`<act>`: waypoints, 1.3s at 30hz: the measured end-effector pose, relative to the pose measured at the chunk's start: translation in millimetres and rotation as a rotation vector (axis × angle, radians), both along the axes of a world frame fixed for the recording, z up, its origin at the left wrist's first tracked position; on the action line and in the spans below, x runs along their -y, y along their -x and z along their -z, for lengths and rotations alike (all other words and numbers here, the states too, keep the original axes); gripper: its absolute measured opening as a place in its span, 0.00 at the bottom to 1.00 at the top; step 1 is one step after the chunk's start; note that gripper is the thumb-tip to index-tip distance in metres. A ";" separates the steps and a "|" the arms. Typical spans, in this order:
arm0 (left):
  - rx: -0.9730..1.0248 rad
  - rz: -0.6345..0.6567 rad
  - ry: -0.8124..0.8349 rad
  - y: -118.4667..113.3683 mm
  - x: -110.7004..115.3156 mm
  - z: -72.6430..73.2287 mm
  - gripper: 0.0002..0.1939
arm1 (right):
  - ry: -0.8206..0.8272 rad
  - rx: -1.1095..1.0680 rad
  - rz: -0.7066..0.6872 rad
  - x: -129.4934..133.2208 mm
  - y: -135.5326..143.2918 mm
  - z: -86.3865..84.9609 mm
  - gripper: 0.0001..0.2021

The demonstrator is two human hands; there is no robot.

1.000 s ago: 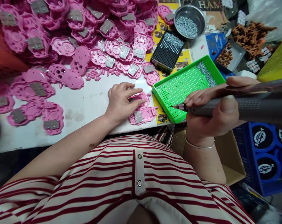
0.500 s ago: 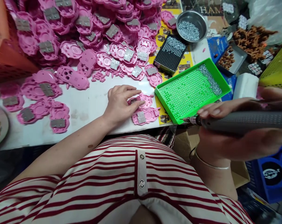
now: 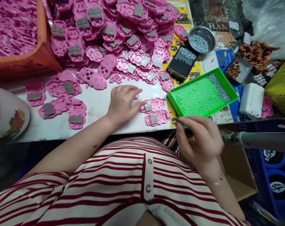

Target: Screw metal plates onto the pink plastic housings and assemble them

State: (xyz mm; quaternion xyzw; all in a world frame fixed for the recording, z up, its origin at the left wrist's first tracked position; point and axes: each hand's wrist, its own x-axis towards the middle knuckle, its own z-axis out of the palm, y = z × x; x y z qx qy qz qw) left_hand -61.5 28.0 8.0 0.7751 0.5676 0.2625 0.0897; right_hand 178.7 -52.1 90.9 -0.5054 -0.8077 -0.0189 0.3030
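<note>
My left hand [image 3: 123, 103] rests above the white tabletop with its thumb and fingers apart. Near its fingertips lies a tiny pink piece [image 3: 137, 96]. Just right of the thumb is a pink plastic shell [image 3: 156, 103] with a metal plate on it, and a similar pink shell [image 3: 160, 117] lies below. My right hand [image 3: 201, 141], blurred by motion, is in front of the green tray's near edge, thumb and index finger curved with a gap between them. It no longer holds the electric screwdriver [image 3: 265, 140], which hangs at the right, apart from the hand.
A green tray [image 3: 191, 105] holds screws at its far end. Beyond are a black basket [image 3: 180, 67] and a metal bowl [image 3: 211, 34] of screws. Pink shells [image 3: 133, 40] are heaped at the back. An orange basket [image 3: 42, 40] and a white container [image 3: 12, 116] stand left.
My right hand has let go of the screwdriver and moved left toward the pink shells. My left hand has lifted off the upper shell. The view has shifted leftward.
</note>
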 end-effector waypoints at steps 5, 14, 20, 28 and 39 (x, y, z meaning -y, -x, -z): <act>-0.076 0.195 0.028 -13.1 7.9 -3.7 0.22 | 0.033 0.362 0.124 -45.8 16.4 30.8 0.12; -0.065 0.153 0.048 7.0 14.2 -5.0 0.17 | 0.306 0.476 0.024 -86.9 32.3 39.9 0.17; -0.068 0.133 0.039 12.8 20.0 -6.2 0.17 | 0.315 0.500 0.056 -93.0 32.7 43.2 0.18; -0.063 0.131 -0.002 14.9 21.2 -2.2 0.16 | 0.310 0.560 -0.009 -94.3 22.3 43.2 0.18; -0.028 0.135 0.005 22.2 28.0 -3.5 0.14 | 0.735 -0.079 0.030 -108.3 47.7 34.2 0.08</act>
